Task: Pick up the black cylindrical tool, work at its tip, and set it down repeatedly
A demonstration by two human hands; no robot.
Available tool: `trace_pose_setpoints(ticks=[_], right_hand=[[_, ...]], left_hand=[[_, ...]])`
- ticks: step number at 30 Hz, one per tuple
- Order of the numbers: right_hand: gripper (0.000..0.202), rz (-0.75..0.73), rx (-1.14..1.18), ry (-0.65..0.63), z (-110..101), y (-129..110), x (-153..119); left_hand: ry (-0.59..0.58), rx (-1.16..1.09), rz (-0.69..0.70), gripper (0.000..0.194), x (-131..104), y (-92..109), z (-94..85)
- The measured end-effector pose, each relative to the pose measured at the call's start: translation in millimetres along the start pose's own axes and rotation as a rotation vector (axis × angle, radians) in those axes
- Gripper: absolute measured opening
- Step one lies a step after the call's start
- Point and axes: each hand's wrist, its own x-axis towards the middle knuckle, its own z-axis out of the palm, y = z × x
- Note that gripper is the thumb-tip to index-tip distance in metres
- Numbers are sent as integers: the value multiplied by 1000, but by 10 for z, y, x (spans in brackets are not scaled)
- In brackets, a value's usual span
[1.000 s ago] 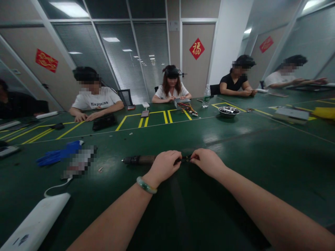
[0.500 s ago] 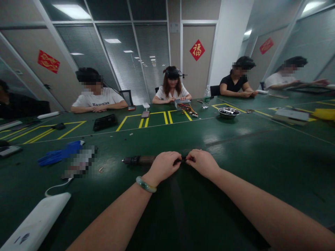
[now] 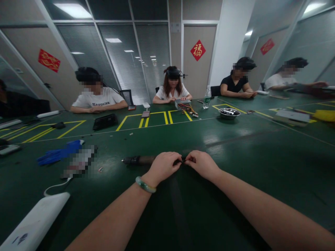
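My left hand (image 3: 165, 165), with a jade-coloured bangle (image 3: 145, 185) on the wrist, is closed in a pinch. Close beside it, my right hand (image 3: 201, 163) is also closed, thumb and forefinger pressed together. Something small and dark shows at the fingertips of both hands, too small and hidden to name. Behind the left hand lies a dark cylindrical tool (image 3: 138, 160) on the green table (image 3: 157, 139), its narrow metal tip pointing left. The hand covers the tool's right part, so I cannot tell whether they touch.
On my left are a white power bank (image 3: 39, 218), a cabled phone-like device (image 3: 80, 162) and a blue glove (image 3: 60, 153). Farther off stand a metal bowl (image 3: 229, 113), a water bottle (image 3: 207, 97) and a grey box with coloured wires (image 3: 183, 103). Several people sit across the table.
The dark piece that bridged the fingertips of my two hands shows less now, with a small gap between them. Both hands otherwise stay nearly in place; the tool has not moved.
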Motion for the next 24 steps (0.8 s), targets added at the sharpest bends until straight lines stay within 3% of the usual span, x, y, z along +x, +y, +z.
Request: trace_pose_setpoints(ticks=[9, 17, 24], right_hand=[[7, -1, -35, 31, 50, -43, -17], [12, -255, -298, 55, 75, -28, 16], [18, -351, -381, 29, 94, 24, 95]], left_hand=[[-2, 43, 17, 12, 17, 48, -14], [9, 89, 17, 8, 30, 35, 26], [4, 127, 2, 6, 35, 41, 15]])
